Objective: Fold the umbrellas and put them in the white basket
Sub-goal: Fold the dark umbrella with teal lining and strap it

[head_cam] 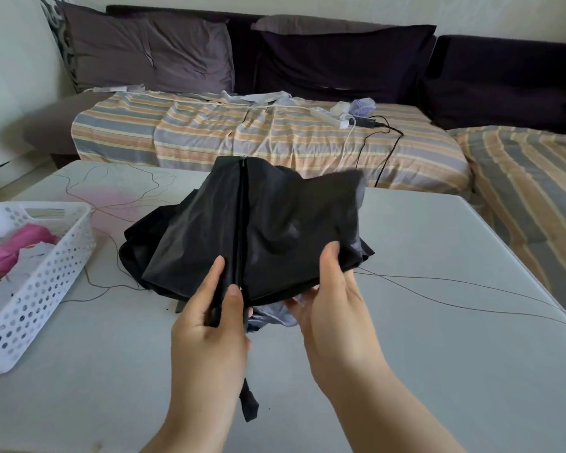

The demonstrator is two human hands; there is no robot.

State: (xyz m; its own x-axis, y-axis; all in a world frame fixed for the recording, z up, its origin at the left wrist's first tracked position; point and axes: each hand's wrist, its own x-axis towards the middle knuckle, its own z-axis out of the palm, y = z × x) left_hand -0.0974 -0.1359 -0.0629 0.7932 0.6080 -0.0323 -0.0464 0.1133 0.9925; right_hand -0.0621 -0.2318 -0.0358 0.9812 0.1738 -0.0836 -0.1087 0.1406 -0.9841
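Item: black umbrella (268,223), collapsed but not yet folded, canopy loose and billowing. It is lying at the middle of the grey table (438,322), nearer the far edge than the near one, with its strap (249,400) trailing toward the near edge.

Left hand (209,325): gripping the umbrella's near end, thumb and fingers curling round the shaft area beside a rib (241,220) that is running up the canopy.

Right hand (334,295): pinching a fabric panel to the right of that rib, thumb on top and fingers underneath.

White basket (36,289): sitting at the table's left edge, well apart from the black umbrella, already holding a pink umbrella (10,253); whether it is fully folded cannot be told.

Step in hand, as judged: gathering the canopy panels into pleats round the shaft.

Handling notes, as judged:
- The left hand is serving best as the anchor, keeping the shaft from rolling.
- Each panel is best pulled flat between ribs and laid over in one direction.
- The fabric looks slippery, so loose folds are likely to spring open until the strap is wrapped round.
- Thin dark cords (471,289) are lying across the table; keeping the canopy from snagging them is advisable.
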